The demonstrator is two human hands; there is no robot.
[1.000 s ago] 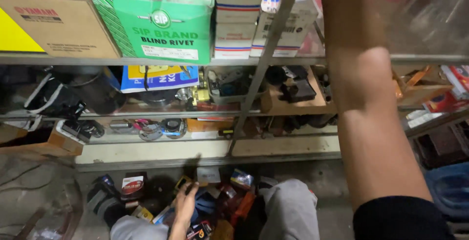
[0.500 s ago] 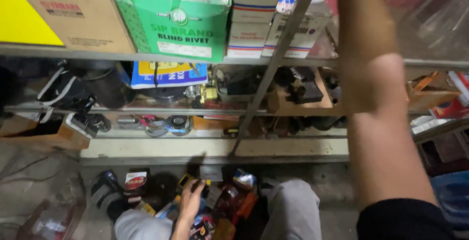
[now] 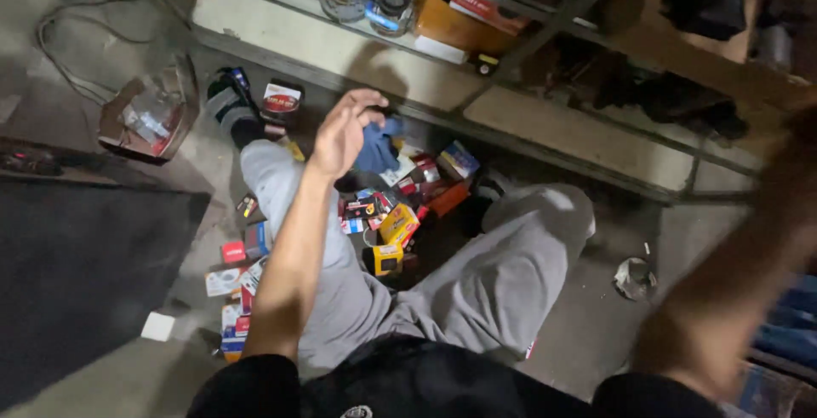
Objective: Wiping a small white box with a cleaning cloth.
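A crumpled blue cloth (image 3: 377,147) is seen on the floor among small coloured boxes (image 3: 400,222), between the grey-trousered legs. The left hand (image 3: 342,133) is held just above it, fingers loosely curled, empty. The right hand cannot be seen; only its blurred forearm (image 3: 732,299) shows.

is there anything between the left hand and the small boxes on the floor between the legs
Nothing visible blocks it. The left hand hangs open above the pile of small boxes, with a blue cloth just beside the fingers, atop the pile's far end. The right arm is raised off to the side, blurred.
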